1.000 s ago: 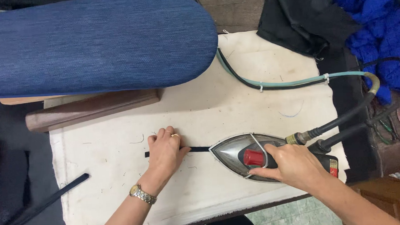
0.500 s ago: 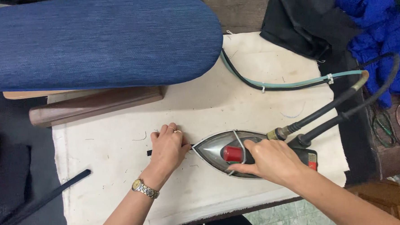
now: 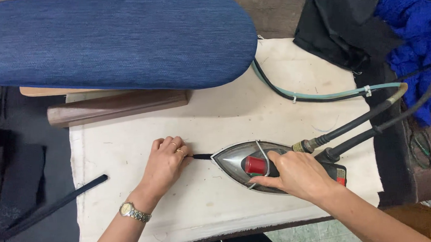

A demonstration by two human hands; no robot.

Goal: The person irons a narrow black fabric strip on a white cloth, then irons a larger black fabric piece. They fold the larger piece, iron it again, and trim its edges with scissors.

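Right hand (image 3: 295, 175) wrapped around iron (image 3: 241, 161) handle, left hand (image 3: 166, 159) fingers pinching black strip (image 3: 202, 156)

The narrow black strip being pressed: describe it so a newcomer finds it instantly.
Start at the cream pressing cloth. Between the left hand and the tip of the iron lies the short strip. The longer black strip hangs off the cloth's left edge.

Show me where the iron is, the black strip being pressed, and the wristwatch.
Iron (image 3: 231, 160), head view, on the bare metal body near its tip.
Black strip (image 3: 202, 156), head view, on the short stretch showing between fingers and iron tip.
Wristwatch (image 3: 128, 209), head view, on the dial at the left wrist.
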